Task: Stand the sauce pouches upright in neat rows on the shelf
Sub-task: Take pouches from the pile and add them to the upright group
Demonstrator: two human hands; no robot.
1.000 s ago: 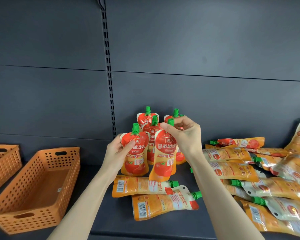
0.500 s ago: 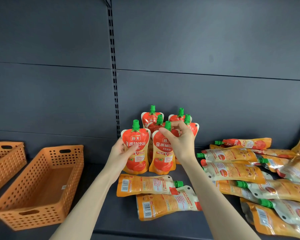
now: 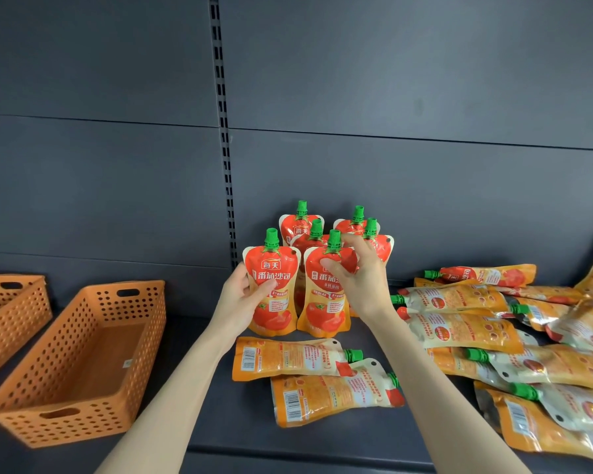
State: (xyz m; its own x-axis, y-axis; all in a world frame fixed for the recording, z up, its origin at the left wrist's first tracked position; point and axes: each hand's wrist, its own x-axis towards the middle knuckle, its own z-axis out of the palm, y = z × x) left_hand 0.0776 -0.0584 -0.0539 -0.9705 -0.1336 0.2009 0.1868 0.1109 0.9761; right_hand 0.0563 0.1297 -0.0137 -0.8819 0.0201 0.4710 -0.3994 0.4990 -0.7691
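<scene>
Red upright pouches (image 3: 274,265), six; orange perforated baskets (image 3: 151,336), two.

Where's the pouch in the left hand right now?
Head view, centre: left pouch is upright in the left hand, front-left of the standing group, beside the right pouch held by the right hand; orange basket to its left.

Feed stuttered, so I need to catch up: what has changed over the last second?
The right hand brought the right front pouch from a tilt to upright, beside the left front pouch, and still pinches its top. The left hand still holds the left front pouch. Back pouches, lying pouches and orange baskets stayed put.
</scene>
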